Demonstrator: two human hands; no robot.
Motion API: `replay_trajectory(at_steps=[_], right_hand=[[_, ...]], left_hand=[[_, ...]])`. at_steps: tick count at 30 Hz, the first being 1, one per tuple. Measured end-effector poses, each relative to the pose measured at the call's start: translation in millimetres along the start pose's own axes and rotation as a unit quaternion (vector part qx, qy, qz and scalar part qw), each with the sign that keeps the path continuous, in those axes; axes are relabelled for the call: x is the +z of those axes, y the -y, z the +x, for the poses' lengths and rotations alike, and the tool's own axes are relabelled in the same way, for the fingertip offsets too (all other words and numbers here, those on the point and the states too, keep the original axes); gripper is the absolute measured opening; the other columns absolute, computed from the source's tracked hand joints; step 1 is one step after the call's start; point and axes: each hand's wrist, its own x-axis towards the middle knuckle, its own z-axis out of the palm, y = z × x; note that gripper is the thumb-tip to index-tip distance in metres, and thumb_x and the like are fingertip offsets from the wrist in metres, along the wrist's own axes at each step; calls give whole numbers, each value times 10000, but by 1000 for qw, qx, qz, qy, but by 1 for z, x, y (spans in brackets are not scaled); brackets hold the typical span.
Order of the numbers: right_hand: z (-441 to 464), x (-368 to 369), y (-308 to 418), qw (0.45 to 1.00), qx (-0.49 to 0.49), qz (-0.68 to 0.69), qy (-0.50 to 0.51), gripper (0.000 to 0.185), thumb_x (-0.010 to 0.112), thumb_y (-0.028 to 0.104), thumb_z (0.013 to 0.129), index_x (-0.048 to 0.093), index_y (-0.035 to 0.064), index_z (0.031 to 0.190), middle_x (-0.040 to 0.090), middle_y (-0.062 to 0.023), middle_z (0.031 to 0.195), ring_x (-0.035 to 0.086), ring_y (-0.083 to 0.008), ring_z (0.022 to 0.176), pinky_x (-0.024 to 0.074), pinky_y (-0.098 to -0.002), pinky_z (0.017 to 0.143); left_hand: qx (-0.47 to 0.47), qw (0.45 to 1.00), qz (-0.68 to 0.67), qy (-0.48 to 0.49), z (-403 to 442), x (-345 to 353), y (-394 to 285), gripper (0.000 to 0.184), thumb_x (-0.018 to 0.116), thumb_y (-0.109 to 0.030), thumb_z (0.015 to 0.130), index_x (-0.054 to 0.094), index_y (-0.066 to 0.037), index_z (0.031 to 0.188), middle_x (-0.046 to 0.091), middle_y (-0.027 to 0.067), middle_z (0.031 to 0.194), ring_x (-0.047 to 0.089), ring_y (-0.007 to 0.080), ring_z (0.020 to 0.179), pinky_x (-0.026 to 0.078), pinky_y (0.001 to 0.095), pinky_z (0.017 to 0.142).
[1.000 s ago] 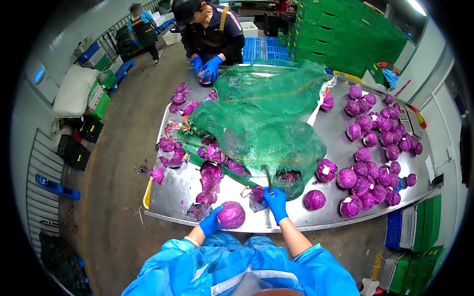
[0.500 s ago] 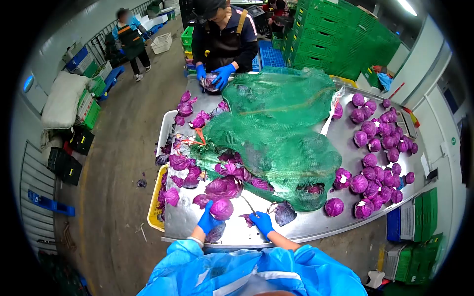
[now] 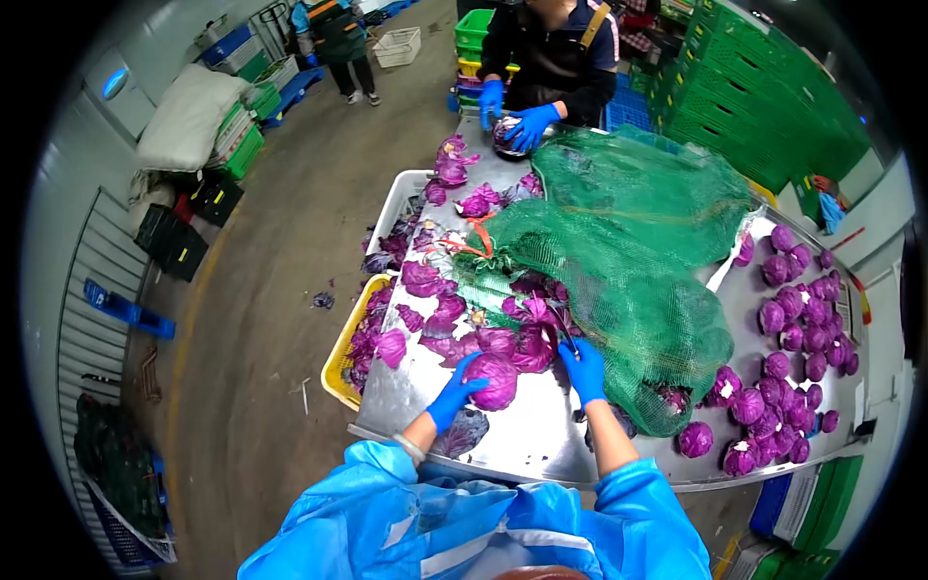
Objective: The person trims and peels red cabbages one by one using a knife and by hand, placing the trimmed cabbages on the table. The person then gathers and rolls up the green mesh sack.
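A trimmed red cabbage sits near the table's front edge, and my left hand in a blue glove grips its left side. My right hand, also gloved, is closed round a knife; its thin dark blade points up and left, just right of the cabbage. Loose purple leaves lie beyond the cabbage. A dark outer leaf is below my left hand. The green mesh sack spreads over the table on the right of my knife hand.
Trimmed cabbages cluster on the right of the metal table. A yellow crate and a white crate with leaves stand at the left edge. Across the table, a co-worker's gloved hands hold another cabbage.
The view has swung left, so the table appears farther right. My right hand has lifted away from the table's front, raising the knife beside the cabbage. My left hand still holds the cabbage.
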Motion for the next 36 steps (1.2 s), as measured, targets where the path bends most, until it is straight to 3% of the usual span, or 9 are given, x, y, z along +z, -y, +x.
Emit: replay_trajectory(at_steps=[2, 4, 11, 16, 20, 25, 31, 33, 36], right_hand=[[-38, 1, 30, 977, 87, 186, 53, 308, 751, 266, 829, 690, 39, 1028, 668, -29, 769, 576, -77, 628, 446, -249, 542], [-69, 6, 41, 921, 218, 250, 205, 433, 680, 310, 879, 595, 40, 1207, 621, -24, 785, 563, -102, 518, 431, -230, 482], [-111, -13, 32, 830, 234, 464, 202, 203, 595, 309, 912, 568, 108, 898, 573, -3, 669, 533, -105, 529, 419, -236, 491], [-128, -26, 20, 708, 345, 600, 141, 331, 581, 354, 916, 599, 95, 1121, 661, -47, 905, 581, -135, 633, 475, -258, 542], [-139, -21, -16, 644, 305, 667, 220, 440, 516, 420, 954, 546, 105, 1261, 662, -50, 1063, 629, -159, 768, 516, -283, 621], [-151, -32, -17, 718, 303, 599, 184, 363, 518, 403, 961, 583, 113, 1169, 664, -33, 951, 615, -126, 715, 494, -256, 565], [-170, -27, -19, 733, 358, 556, 162, 251, 588, 400, 917, 638, 160, 966, 645, 12, 794, 578, -106, 621, 454, -247, 530], [-179, -31, -12, 758, 316, 547, 162, 271, 593, 402, 915, 635, 150, 1007, 651, 8, 827, 584, -110, 662, 460, -254, 573], [-182, -29, -12, 744, 323, 559, 172, 363, 611, 381, 909, 611, 104, 1144, 664, -10, 971, 606, -121, 791, 476, -257, 673]], left_hand=[[115, 987, 115, -5, -5, 14, 12, 888, 792, -259, 765, 277, -99, 1470, 385, 121, 1429, 392, 258, 1322, 340, 373, 1105], [172, 971, 166, -24, -13, 37, 2, 897, 795, -284, 767, 275, -99, 1473, 376, 123, 1437, 394, 256, 1320, 347, 380, 1098], [232, 918, 319, -50, -50, 97, -7, 659, 675, -332, 883, 385, -118, 1435, 473, 164, 1326, 498, 295, 1230, 406, 379, 1020], [253, 921, 289, -68, -55, 104, -9, 323, 601, -189, 939, 611, -117, 1254, 650, 89, 1088, 633, 192, 979, 485, 293, 848], [233, 923, 305, -33, -61, 104, -7, 342, 613, -191, 931, 602, -117, 1264, 642, 96, 1134, 613, 205, 1042, 477, 311, 875], [278, 847, 454, 9, -76, 119, 6, 658, 770, -319, 785, 509, -180, 1372, 471, 131, 1367, 482, 287, 1261, 416, 399, 1036], [269, 856, 441, 12, -74, 108, 34, 480, 720, -254, 841, 597, -170, 1298, 519, 149, 1342, 557, 266, 1184, 449, 358, 994], [165, 934, 317, 16, -71, 101, 45, 465, 693, -273, 857, 587, -190, 1302, 601, 113, 1262, 626, 247, 1073, 500, 322, 916], [337, 818, 464, -40, -76, 98, 51, 303, 674, -207, 857, 676, -105, 1143, 677, 101, 1112, 670, 243, 979, 535, 326, 851]])
